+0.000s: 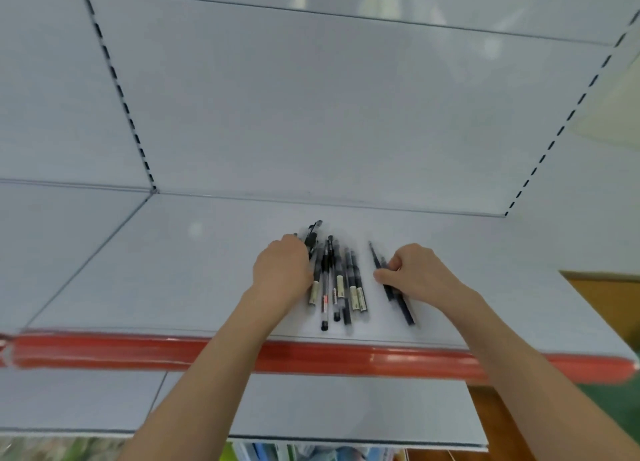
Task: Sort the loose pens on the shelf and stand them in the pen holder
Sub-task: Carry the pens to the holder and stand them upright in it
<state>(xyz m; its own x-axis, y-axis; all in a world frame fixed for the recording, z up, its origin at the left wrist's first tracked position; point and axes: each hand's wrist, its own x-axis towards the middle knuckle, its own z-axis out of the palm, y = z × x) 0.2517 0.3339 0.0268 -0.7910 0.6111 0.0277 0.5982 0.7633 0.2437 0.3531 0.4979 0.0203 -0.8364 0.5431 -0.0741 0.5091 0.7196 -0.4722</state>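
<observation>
Several black pens (337, 284) with pale labels lie side by side in a loose bunch on the grey shelf (173, 270). My left hand (282, 270) rests on the left side of the bunch, fingers curled over the upper ends of a few pens. My right hand (415, 273) is closed on two dark pens (398, 297) that lie slanted to the right of the bunch. No pen holder shows in the head view.
The shelf has a red front strip (138, 351) and a grey back panel (311, 114) with slotted uprights. A lower grey shelf (346, 408) sits below, with colourful items under it. A wooden surface (609, 304) lies at the right.
</observation>
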